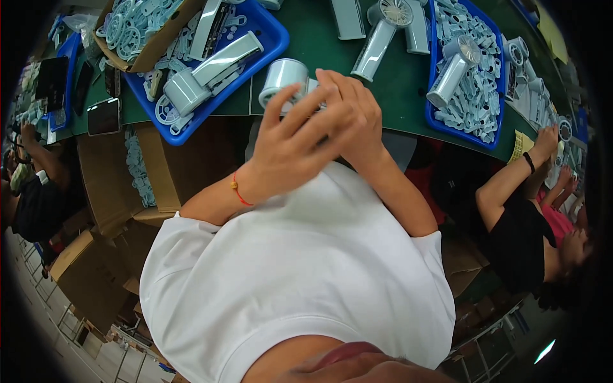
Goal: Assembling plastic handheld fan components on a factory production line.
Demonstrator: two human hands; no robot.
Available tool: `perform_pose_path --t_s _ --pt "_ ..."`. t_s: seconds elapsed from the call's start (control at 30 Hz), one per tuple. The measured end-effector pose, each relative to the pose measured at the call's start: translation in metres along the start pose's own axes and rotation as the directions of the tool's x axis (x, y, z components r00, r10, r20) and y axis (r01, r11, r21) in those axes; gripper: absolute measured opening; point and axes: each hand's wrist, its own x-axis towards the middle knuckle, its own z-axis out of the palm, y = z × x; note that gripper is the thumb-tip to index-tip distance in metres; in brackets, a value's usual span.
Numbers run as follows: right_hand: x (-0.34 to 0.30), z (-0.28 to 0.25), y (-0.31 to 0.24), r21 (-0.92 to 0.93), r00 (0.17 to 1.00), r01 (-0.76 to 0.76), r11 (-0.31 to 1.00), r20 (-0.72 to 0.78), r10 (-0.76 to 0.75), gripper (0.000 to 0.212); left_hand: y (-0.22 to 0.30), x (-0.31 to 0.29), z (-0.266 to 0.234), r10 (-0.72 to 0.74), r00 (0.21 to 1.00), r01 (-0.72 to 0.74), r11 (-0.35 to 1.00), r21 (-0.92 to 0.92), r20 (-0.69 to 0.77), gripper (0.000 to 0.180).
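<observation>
In front of my chest my two hands meet at the near edge of the green table (402, 96). My left hand (297, 137), slightly blurred, has its fingers spread and overlaps the other hand. My right hand (359, 112) is bent, its fingertips hidden behind the left; whatever they hold does not show. Just beyond the left fingers lies a pale blue handheld-fan housing (285, 75) with a round head, its handle side partly covered by my hands. Whether the left fingers touch it, I cannot tell.
At left, a blue tray (271, 39) holds fan housings and a cardboard box (148, 51) of ring parts. A phone (104, 117) lies beside it. At right, another blue tray (500, 83) holds small clips under a fan (454, 70). Further fans (377, 48) lie at the back. Co-workers sit both sides.
</observation>
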Motion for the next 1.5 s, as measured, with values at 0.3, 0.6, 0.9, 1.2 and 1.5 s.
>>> perform_pose_path --t_s 0.3,0.6,0.9,1.2,1.5 --pt "-0.036 -0.026 0.02 0.114 0.959 -0.178 0.977 0.242 0.146 0.061 -0.018 -0.004 0.017 -0.128 0.952 0.037 0.95 0.311 0.279 0.055" --pt "-0.031 -0.022 0.019 0.256 0.959 -0.259 0.931 0.179 0.218 0.049 -0.032 0.0 0.025 -0.129 0.952 0.097 0.987 0.125 0.277 0.048" --pt "-0.033 -0.017 0.02 0.212 0.981 -0.189 0.959 0.084 0.175 0.047 -0.036 0.001 0.023 -0.069 0.95 0.04 0.994 0.103 0.305 0.043" --pt "-0.042 -0.005 0.026 0.165 0.995 -0.095 0.982 -0.019 0.099 0.058 -0.038 -0.004 0.032 -0.032 0.977 -0.001 0.988 0.155 0.211 0.044" --pt "-0.035 -0.016 0.025 0.254 0.988 -0.137 0.957 0.101 0.115 0.046 -0.037 0.0 0.024 -0.101 0.951 0.078 0.993 0.09 0.292 0.044"
